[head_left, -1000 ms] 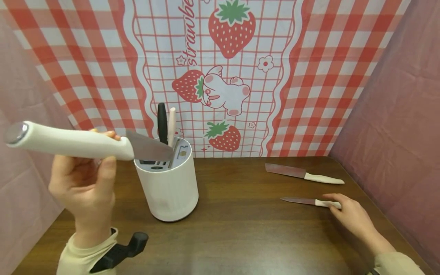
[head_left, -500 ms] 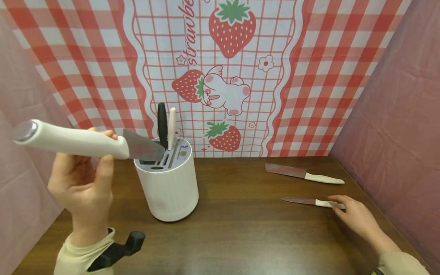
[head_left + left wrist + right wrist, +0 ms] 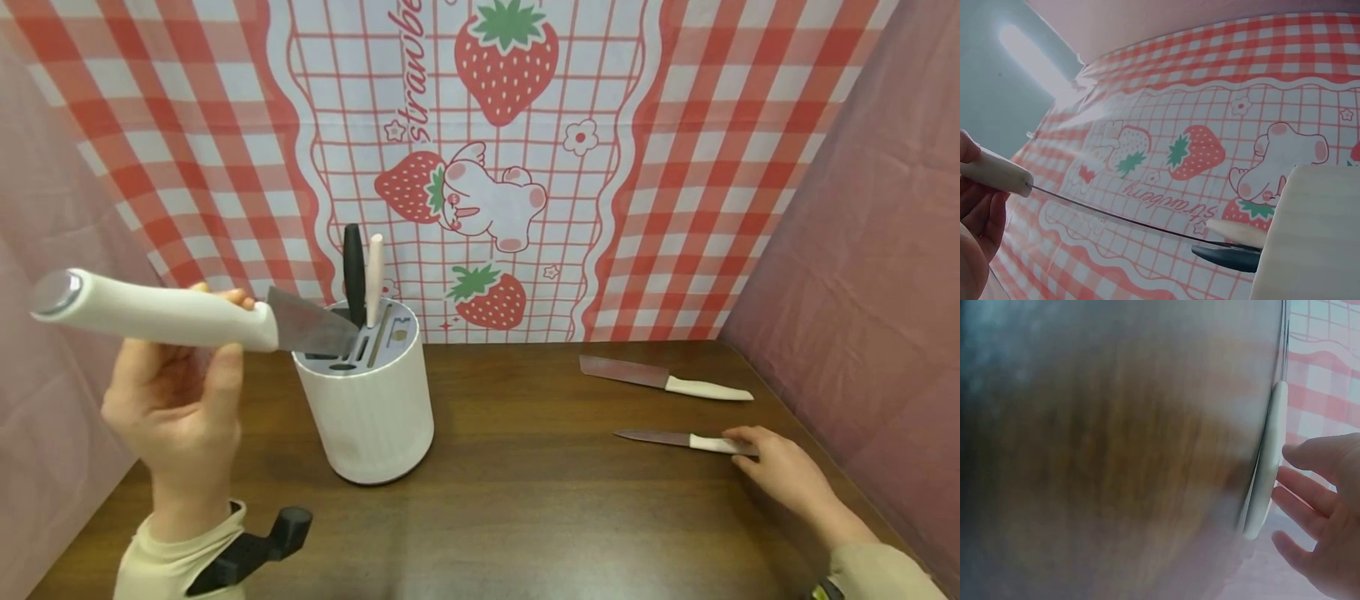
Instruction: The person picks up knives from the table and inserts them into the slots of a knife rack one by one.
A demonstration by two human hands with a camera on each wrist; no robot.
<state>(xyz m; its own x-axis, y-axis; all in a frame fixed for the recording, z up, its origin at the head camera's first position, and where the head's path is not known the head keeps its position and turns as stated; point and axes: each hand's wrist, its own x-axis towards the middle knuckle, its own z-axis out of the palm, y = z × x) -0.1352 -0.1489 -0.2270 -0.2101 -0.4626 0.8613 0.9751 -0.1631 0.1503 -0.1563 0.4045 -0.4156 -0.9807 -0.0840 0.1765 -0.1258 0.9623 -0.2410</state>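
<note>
My left hand (image 3: 176, 417) grips the white handle of a broad-bladed kitchen knife (image 3: 161, 315), held nearly level. Its blade points right, over the slotted top of the white round knife block (image 3: 367, 417); in the left wrist view the knife (image 3: 997, 172) shows edge-on. On the table at right lies a small knife (image 3: 712, 444) with a white handle. The fingers of my right hand (image 3: 787, 475) rest loosely at its handle end, which they partly hide. In the right wrist view those fingers are spread beside a white handle (image 3: 1267, 462).
A black handle (image 3: 353, 271) and a pale pink one (image 3: 375, 279) stand in the block. Behind the small knife lies a cleaver-shaped knife (image 3: 663, 380). A checked strawberry cloth (image 3: 495, 167) hangs behind the brown table (image 3: 510, 517).
My right hand has slid slightly right along the small knife's handle, while that knife has barely shifted. My left hand has drawn its knife a little left, then lowered it slightly.
</note>
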